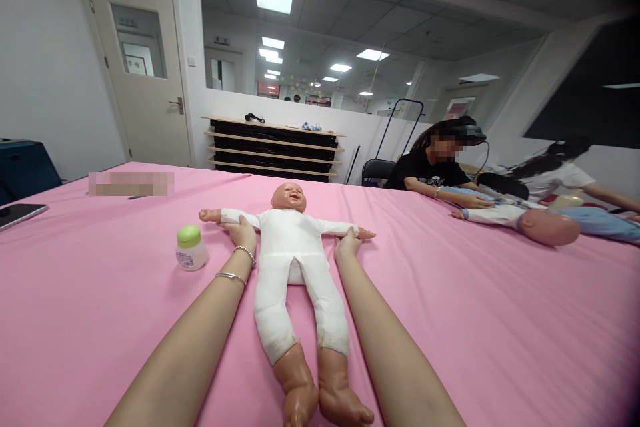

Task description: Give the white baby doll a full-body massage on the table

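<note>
A baby doll [291,238] with a white cloth body lies face up on the pink sheet [425,340], its head away from me and its feet close to me. Its arms are stretched out to both sides. My left hand [243,232] is closed around the doll's arm on the left, thumb on top. On the other side my right hand [347,245] grips the opposite arm near the wrist. A small jar [191,250] with a green lid stands left of my left hand, apart from it.
A phone or tablet [23,215] lies at the far left edge. Across the table to the right, a person in a black shirt [425,163] handles another doll [547,227]. Behind the table stands a low shelf rack [273,147]; a door [137,73] is at the back left.
</note>
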Demonstrator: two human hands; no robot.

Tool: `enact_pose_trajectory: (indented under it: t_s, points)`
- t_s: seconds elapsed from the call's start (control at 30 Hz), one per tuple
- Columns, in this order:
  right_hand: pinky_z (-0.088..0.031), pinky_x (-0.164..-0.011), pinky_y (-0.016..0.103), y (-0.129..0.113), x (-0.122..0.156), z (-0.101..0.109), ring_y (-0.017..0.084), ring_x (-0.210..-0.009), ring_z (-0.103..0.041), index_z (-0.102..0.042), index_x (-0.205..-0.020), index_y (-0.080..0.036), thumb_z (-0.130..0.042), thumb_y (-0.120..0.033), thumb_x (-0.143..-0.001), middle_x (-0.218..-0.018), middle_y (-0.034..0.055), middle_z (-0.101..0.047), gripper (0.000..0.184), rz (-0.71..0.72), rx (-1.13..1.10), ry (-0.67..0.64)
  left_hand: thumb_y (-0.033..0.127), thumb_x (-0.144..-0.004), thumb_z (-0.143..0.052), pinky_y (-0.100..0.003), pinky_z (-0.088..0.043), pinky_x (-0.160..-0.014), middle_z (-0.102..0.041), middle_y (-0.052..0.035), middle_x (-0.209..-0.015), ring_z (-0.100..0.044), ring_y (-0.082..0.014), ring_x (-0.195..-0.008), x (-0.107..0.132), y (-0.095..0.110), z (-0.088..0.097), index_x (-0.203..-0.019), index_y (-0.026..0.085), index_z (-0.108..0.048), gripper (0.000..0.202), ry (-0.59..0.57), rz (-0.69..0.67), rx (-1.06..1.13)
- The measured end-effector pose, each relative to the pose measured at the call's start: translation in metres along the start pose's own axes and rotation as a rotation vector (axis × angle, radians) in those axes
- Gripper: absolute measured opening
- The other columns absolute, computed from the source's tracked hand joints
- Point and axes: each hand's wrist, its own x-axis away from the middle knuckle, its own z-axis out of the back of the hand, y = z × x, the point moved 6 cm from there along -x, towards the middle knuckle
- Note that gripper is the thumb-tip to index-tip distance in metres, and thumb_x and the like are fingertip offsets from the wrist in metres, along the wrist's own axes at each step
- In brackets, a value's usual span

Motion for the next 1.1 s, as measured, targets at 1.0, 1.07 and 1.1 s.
enact_pose_trajectory:
  t_s: [1.0,1.07,1.1]
  points:
    - [-0.037,-0.101,0.038,-0.049,0.048,-0.043,0.020,-0.116,-0.047,-0.049,-0.123,-0.020,-0.055,-0.036,-0.076,-0.124,0.0089,-0.051,0.050,0.566,0.281,-0.476,0.017,-0.083,-0.045,-0.035,-0.045,-0.091,-0.049,-0.0128,-0.129,-0.054,-0.0238,-0.110,0.008,0.019,-0.020,-0.146,0.024,-0.013,0.072,-0.303,-0.425,-0.173]
    - [-0.042,-0.096,0.036,-0.042,0.034,-0.031,0.020,-0.109,-0.052,-0.048,-0.122,-0.017,-0.052,-0.041,-0.076,-0.119,0.0099,-0.054,0.052,0.382,0.193,-0.318,0.021,-0.083,-0.046,-0.034,-0.047,-0.087,-0.049,-0.0147,-0.129,-0.058,-0.0237,-0.105,0.002,0.010,-0.010,-0.147,0.022,-0.004,0.076,-0.198,-0.229,-0.099]
    - [-0.044,-0.093,0.035,-0.036,0.027,-0.023,0.020,-0.106,-0.054,-0.046,-0.122,-0.015,-0.050,-0.043,-0.077,-0.118,0.0113,-0.055,0.053,0.273,0.156,-0.219,0.024,-0.084,-0.046,-0.035,-0.047,-0.086,-0.047,-0.0168,-0.131,-0.058,-0.0242,-0.105,0.001,0.007,-0.006,-0.146,0.019,-0.001,0.078,-0.145,-0.138,-0.070]
